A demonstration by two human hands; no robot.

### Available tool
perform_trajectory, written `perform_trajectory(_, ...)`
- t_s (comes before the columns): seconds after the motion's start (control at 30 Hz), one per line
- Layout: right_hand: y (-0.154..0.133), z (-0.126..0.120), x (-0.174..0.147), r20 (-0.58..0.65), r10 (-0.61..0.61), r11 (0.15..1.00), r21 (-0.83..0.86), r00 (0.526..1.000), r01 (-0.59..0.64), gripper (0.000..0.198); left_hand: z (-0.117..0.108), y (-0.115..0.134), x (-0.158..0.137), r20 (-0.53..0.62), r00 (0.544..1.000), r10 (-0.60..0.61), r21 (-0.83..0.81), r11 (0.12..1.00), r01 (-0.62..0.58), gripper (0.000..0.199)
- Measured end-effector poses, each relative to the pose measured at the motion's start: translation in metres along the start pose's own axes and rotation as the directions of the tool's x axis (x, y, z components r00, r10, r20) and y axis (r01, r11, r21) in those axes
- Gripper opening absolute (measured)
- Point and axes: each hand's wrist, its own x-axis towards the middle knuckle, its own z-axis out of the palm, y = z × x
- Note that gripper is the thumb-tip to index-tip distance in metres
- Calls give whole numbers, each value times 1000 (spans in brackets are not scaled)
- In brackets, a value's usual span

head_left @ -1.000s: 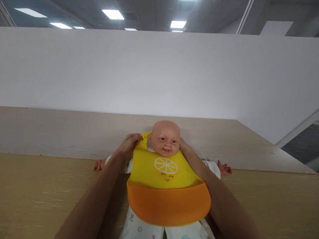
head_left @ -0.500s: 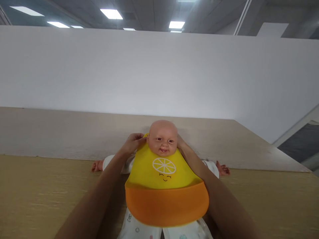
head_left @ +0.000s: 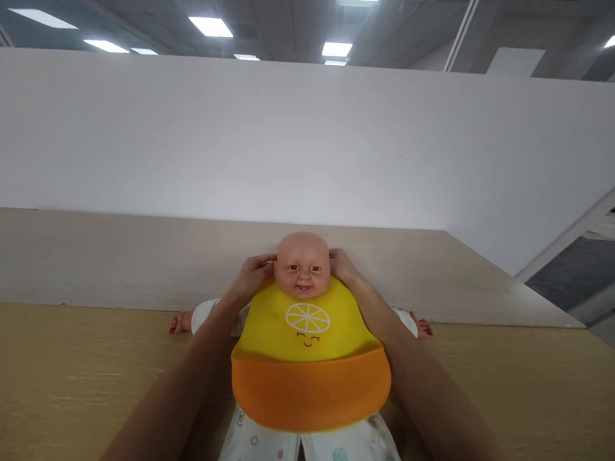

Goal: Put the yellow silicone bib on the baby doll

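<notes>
A baby doll (head_left: pixel 303 256) lies on its back with its arms stretched out sideways. Over its chest is a yellow silicone bib (head_left: pixel 269 323) with a lemon-slice face and an orange catch pocket. My left hand (head_left: pixel 253 276) is closed beside the doll's head, a sliver of the bib's yellow neck strap between thumb and fingers. On the other side of the head, my right hand (head_left: pixel 342 266) is curled at the neck. Its fingertips are behind the head, so what they hold is hidden. The back of the neck cannot be seen.
The doll lies across a wooden tabletop (head_left: pixel 96 378) and a paler board (head_left: pixel 120 256) behind it. A white partition (head_left: pixel 288 141) rises at the back edge. To the right, the board ends at a slanted edge, with a dark area beyond.
My right hand has come further up beside the doll's head and shows more. At my left hand, less yellow strap is visible. The whole view has shifted slightly.
</notes>
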Motion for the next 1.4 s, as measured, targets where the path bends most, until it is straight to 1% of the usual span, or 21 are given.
perform_trajectory(0.07, -1, -3, 4, -54, -48, 992, -120, 997, 41, 19, 0, 0, -2, -5, 1000, -23, -44, 999, 22, 43)
perform_trajectory(0.13, -5, -4, 4, -79, -75, 983, -171, 994, 60, 23, 0, 2, -3, -16, 999, -48, -89, 995, 46, 42)
perform_trajectory(0.17, -7, -5, 3, -69, -70, 987, -150, 995, 60, 25, 0, 3, -4, -21, 998, -56, -107, 993, 53, 42)
perform_trajectory(0.3, -22, -8, -8, 15, 9, 998, 61, 1000, -10, 25, 0, 7, -5, -39, 998, -47, -137, 990, 41, 42)
perform_trajectory(0.33, -25, -9, -11, 34, 21, 996, 85, 999, -24, 25, 0, 8, -6, -48, 998, -39, -129, 991, 32, 43)
perform_trajectory(0.4, -31, -11, -15, 46, 14, 997, 79, 999, -17, 25, 0, 9, -5, -72, 997, -26, -108, 994, 18, 44)
perform_trajectory(0.53, -30, -12, -12, 27, -54, 998, -10, 998, 54, 23, 0, 7, -2, -120, 993, 23, -35, 999, -27, 37)
perform_trajectory(0.67, -20, -10, -2, -11, -134, 981, -145, 991, 131, 26, -4, 3, 2, -114, 991, 74, 59, 996, -67, 35)
perform_trajectory(0.8, -16, -10, 1, -41, -194, 930, -326, 980, 170, 30, -6, 3, 3, -104, 990, 94, 158, 984, -77, 34)
perform_trajectory(0.9, -19, -9, -1, -80, -215, 880, -449, 973, 157, 30, -7, 5, 3, -130, 984, 118, 246, 966, -84, 30)
perform_trajectory(1.0, -21, -8, -5, -102, -202, 855, -503, 974, 124, 29, -7, 6, 2, -156, 979, 129, 304, 949, -77, 28)
perform_trajectory(1.1, -18, -5, -6, -118, -167, 859, -504, 979, 86, 28, -7, 6, 2, -179, 976, 124, 342, 938, -57, 28)
perform_trajectory(1.2, -11, -2, -3, -125, -126, 880, -471, 984, 53, 28, -7, 2, 4, -177, 977, 117, 362, 931, -46, 29)
perform_trajectory(1.4, 11, 0, 7, -99, -56, 923, -385, 994, 13, 22, -9, -9, 9, -146, 984, 102, 400, 916, -35, 32)
